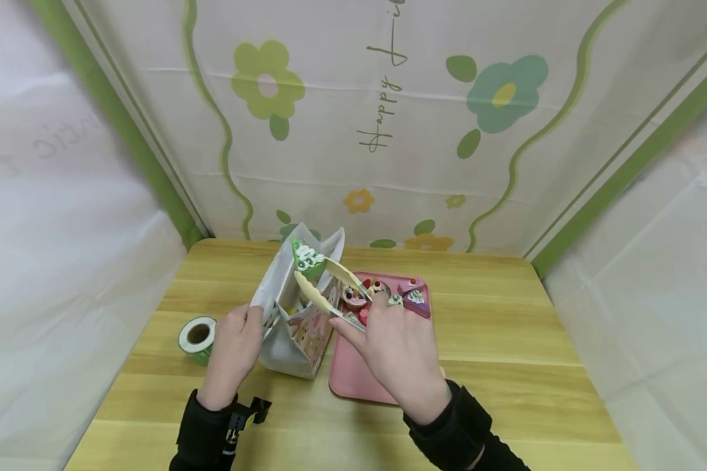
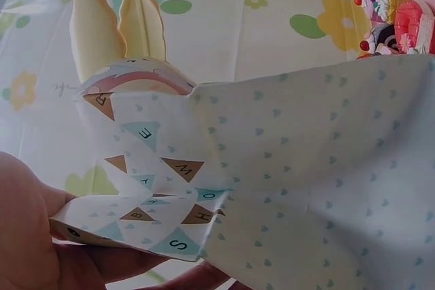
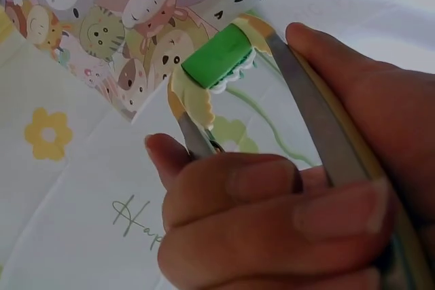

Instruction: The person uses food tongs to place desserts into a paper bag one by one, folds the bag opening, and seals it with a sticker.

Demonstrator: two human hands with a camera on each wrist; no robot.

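Observation:
My left hand (image 1: pixel 234 350) pinches the near left edge of a gift bag (image 1: pixel 285 353), whose mouth gapes upward. My right hand (image 1: pixel 403 356) grips a pair of tongs (image 1: pixel 316 296) with cream scalloped tips. Between those tips sits a green toy cake slice (image 1: pixel 308 260) with white icing, held over the bag's mouth. The right wrist view shows the green slice (image 3: pixel 216 58) squeezed at both ends by the tongs, next to the bag's cartoon-animal side. In the left wrist view, the bag's side (image 2: pixel 292 161) carries small hearts and lettered pennants, and hides the slice.
A pink tray (image 1: pixel 353 376) lies right of the bag, partly under my right hand. Several toy cakes (image 1: pixel 415 297) sit on its far part. A green-and-white roll (image 1: pixel 199 335) stands left of my left hand. Printed cloth (image 1: pixel 330 150) hangs behind the wooden table (image 1: pixel 501 327).

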